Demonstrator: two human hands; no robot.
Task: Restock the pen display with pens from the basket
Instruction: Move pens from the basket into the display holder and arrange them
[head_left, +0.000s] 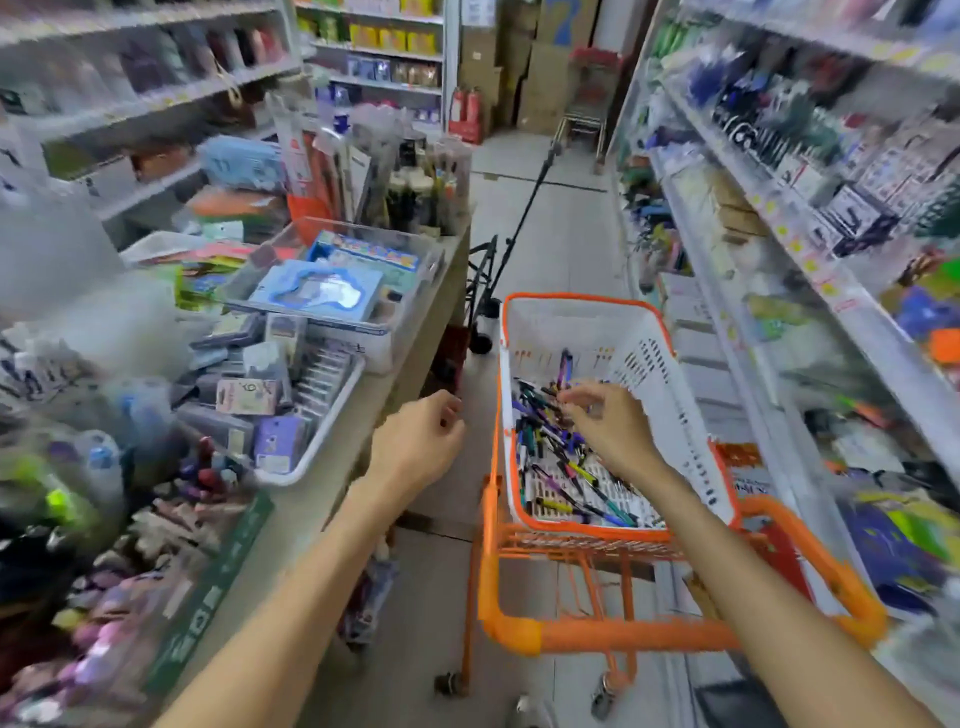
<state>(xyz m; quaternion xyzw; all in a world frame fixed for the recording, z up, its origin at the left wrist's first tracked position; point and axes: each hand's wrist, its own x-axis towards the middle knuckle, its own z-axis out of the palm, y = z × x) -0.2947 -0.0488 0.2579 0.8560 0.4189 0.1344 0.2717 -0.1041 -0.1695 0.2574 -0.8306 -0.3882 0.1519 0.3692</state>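
Observation:
A white basket (613, 322) with an orange rim sits on an orange cart (597, 631) in the aisle. Several loose pens (550, 452) of many colours lie on its bottom. My right hand (608, 423) reaches into the basket, fingers spread and bent just over the pens; I cannot tell whether it holds one. My left hand (418, 441) hovers beside the basket's left rim, fingers loosely curled and holding nothing. The pen display (119, 561) with coloured pens lies at the lower left on the table, blurred.
A long table (332, 478) on the left carries trays of stationery, a clear bin (337, 280) and upright packs. Shelves of goods (779, 234) line the right side. A black folding trolley (483, 291) stands in the aisle beyond the basket.

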